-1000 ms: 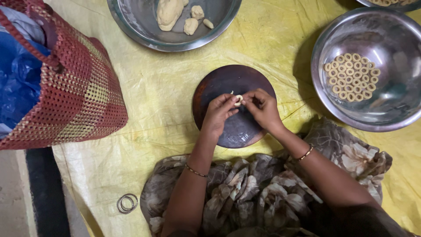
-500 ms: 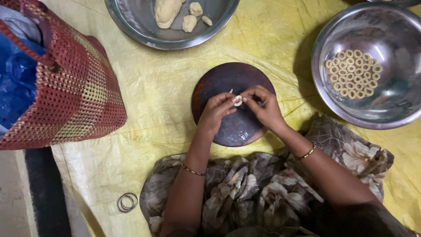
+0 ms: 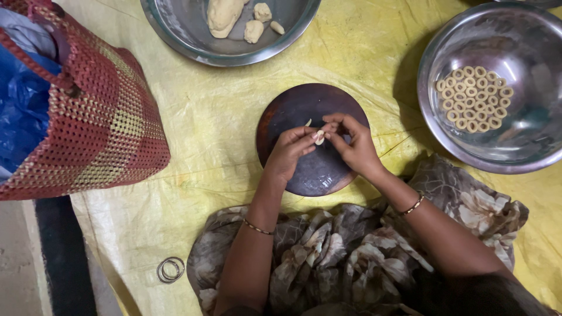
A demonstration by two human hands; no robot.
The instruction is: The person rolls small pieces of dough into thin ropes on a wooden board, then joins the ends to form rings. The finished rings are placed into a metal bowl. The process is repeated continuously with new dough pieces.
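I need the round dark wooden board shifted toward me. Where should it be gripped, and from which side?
Grip the round dark wooden board at its bare near rim, coming from the lap side. It lies flat on the yellow sheet; both hands, left hand and right hand, hold a small dough piece over its middle.

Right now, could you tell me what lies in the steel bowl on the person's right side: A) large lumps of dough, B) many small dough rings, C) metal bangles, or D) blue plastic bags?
B: the steel bowl on the right holds a cluster of small dough rings, while the lumps of dough sit in the other steel dish at the top.
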